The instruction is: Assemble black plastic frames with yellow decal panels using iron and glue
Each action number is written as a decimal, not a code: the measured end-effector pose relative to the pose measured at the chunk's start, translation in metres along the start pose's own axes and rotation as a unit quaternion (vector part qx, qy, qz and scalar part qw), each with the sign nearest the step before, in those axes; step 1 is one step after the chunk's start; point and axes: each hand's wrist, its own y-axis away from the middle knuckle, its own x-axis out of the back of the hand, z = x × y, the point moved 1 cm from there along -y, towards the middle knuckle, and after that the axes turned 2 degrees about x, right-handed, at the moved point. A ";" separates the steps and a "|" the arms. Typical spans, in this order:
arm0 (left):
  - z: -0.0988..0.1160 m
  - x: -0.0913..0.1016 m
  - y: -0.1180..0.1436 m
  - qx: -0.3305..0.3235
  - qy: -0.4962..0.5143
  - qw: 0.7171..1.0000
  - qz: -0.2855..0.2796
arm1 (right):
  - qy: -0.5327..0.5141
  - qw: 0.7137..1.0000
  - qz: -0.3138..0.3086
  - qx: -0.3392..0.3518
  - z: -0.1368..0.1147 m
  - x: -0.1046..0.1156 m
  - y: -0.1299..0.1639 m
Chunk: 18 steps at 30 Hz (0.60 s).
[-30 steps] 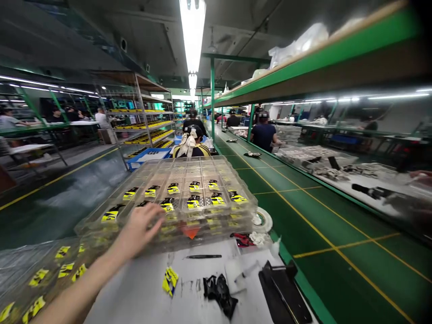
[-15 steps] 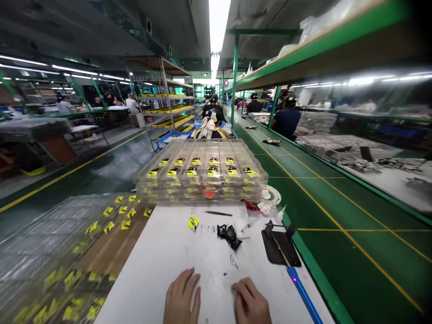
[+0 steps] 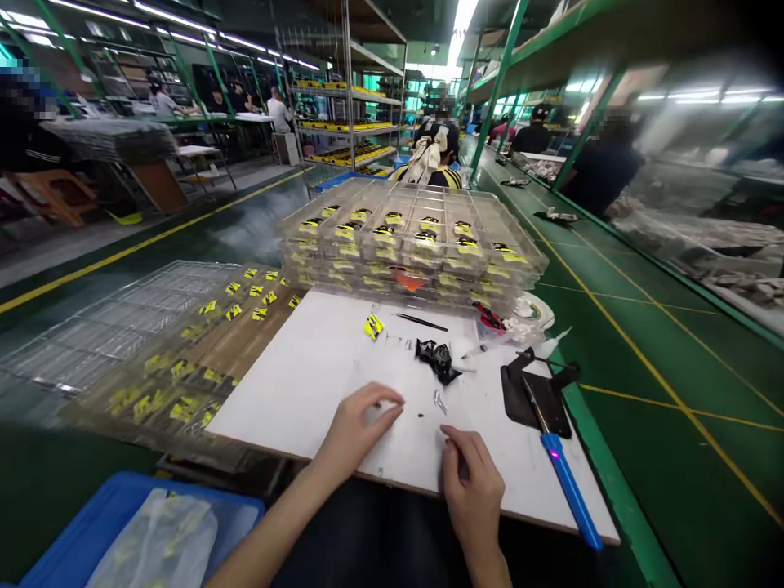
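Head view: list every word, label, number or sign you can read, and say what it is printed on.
No text can be read.
Yellow-and-black parts on the white board: markings too small and blurred.
Parts in the stacked clear trays: patterns only, unreadable.
Yellow items on the far shelves: too distant.
Blue-handled tool: no lettering visible.

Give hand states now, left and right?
Left hand: fingers pinched together over the white work board; contents cannot be told.
Right hand: curled on board, holding nothing visible.
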 end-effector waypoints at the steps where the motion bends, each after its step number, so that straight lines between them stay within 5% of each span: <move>1: 0.000 -0.003 -0.019 -0.009 0.003 1.000 -0.016 | -0.001 1.000 -0.005 0.004 0.000 0.001 0.000; 5: -0.011 -0.023 -0.093 -0.045 -0.016 0.995 -0.093 | 0.001 0.999 -0.027 0.035 -0.002 0.002 -0.001; 8: -0.024 -0.033 -0.121 -0.058 -0.026 0.987 -0.144 | 0.003 0.998 -0.028 0.048 -0.002 0.003 -0.001; 12: -0.039 -0.027 -0.123 -0.062 -0.022 0.985 -0.159 | 0.009 0.998 -0.023 0.049 -0.004 0.004 -0.003; 18: -0.047 0.007 -0.082 -0.019 -0.008 0.998 -0.058 | 0.012 0.998 -0.027 0.055 -0.006 0.006 -0.006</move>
